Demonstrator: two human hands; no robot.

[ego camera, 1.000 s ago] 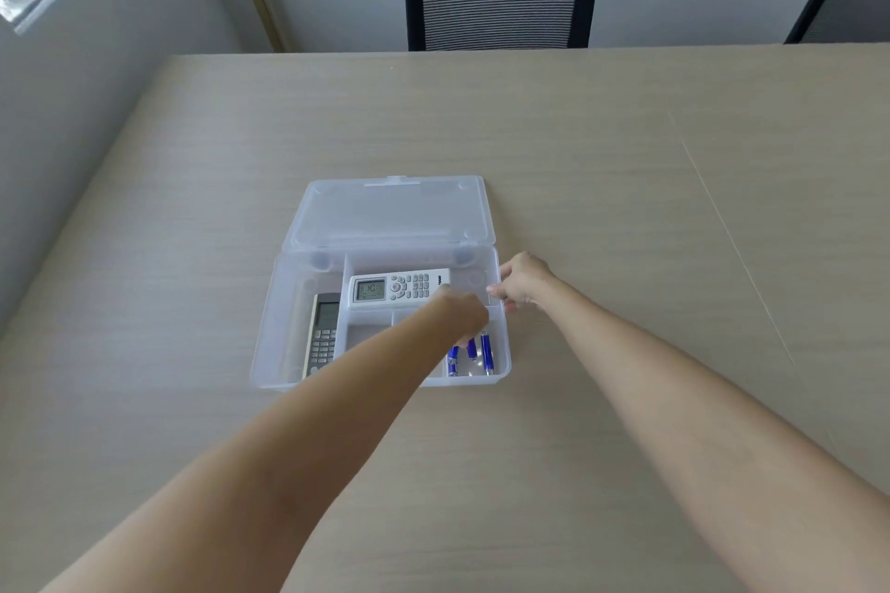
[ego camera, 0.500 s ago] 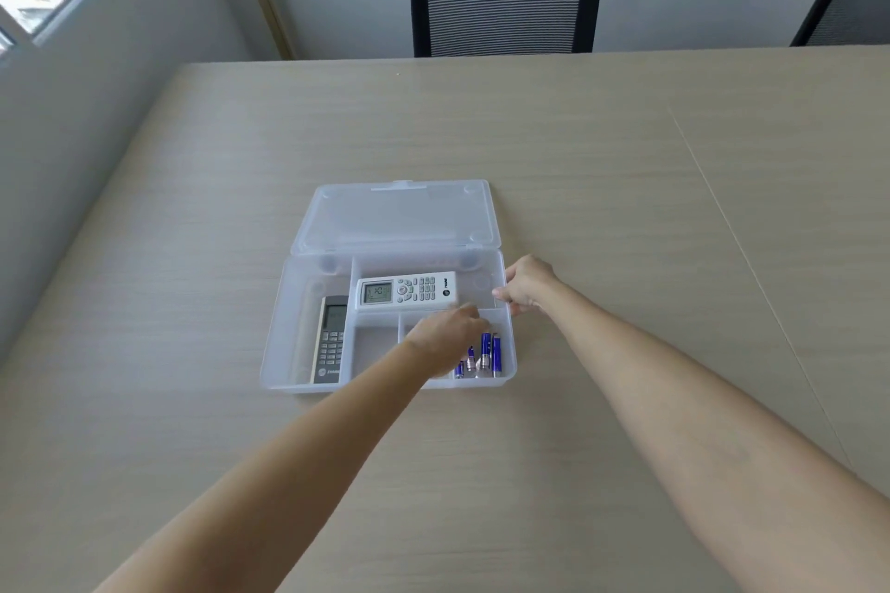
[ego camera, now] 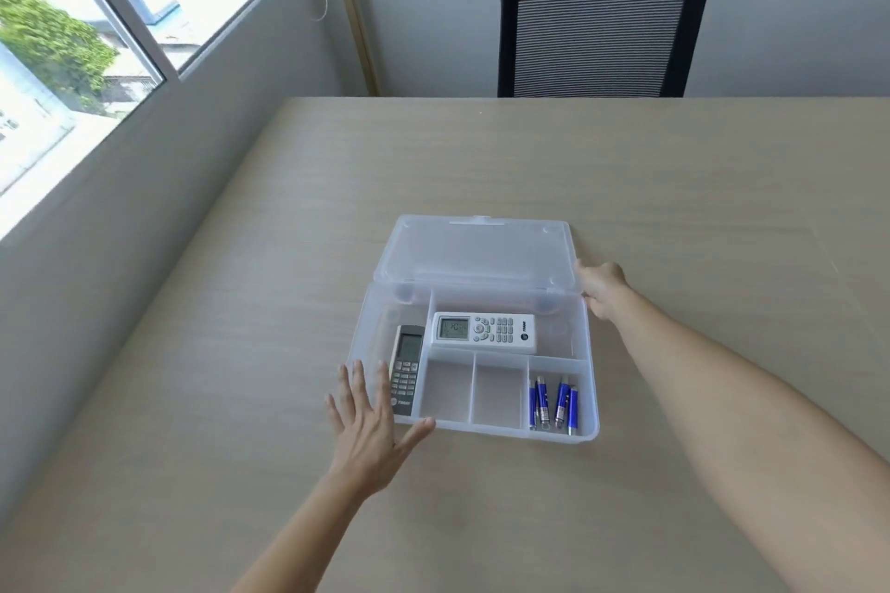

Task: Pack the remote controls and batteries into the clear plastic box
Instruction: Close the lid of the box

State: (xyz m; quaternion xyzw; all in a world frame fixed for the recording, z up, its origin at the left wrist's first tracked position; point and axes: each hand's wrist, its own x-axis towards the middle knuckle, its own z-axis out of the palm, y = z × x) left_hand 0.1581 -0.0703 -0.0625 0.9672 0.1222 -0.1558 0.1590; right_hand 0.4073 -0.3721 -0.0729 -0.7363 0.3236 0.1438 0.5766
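Note:
The clear plastic box lies open on the table, its lid folded back flat. A white remote lies in the long back compartment. A grey remote lies in the left compartment. Several blue batteries rest in the front right compartment. My left hand is spread, fingers apart, at the box's front left corner, holding nothing. My right hand is at the right end of the lid's hinge, fingers touching the lid's edge.
The box sits on a pale wooden table. A black mesh chair stands behind the far edge. A window and grey wall run along the left. Two middle front compartments of the box hold nothing.
My left hand has left the battery compartment and moved left to the box's front left corner, fingers spread. My right hand has shifted back from the box's right wall to the lid's edge.

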